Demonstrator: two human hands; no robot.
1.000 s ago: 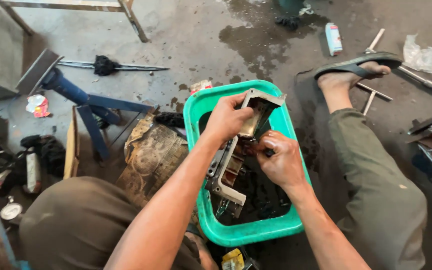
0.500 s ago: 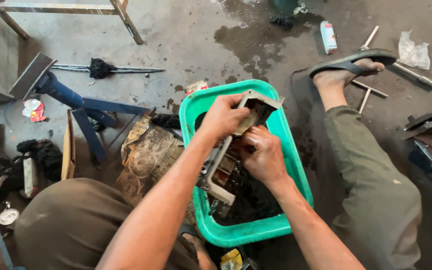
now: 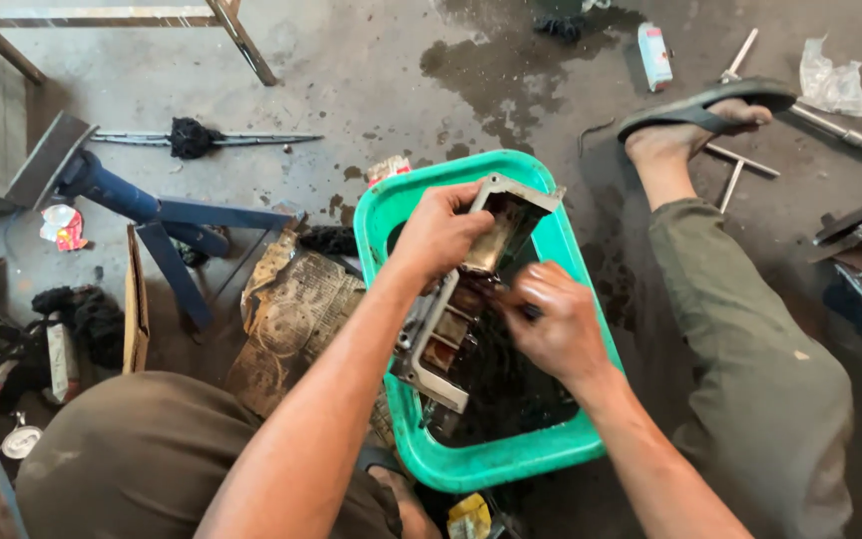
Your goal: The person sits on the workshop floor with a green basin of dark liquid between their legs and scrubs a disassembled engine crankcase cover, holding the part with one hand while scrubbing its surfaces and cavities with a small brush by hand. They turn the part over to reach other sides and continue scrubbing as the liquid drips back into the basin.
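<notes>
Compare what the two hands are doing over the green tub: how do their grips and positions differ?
The left hand clamps the top end of the long metal part, holding it tilted in the green tub. The right hand sits lower, fingers curled against the part's inner side; anything it pinches is hidden. Both look oily.

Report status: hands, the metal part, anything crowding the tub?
Left hand grips metal part at its top. Right hand closed against its side, contents hidden. Part stands tilted in green tub of dark liquid. Nothing crowding.
</notes>
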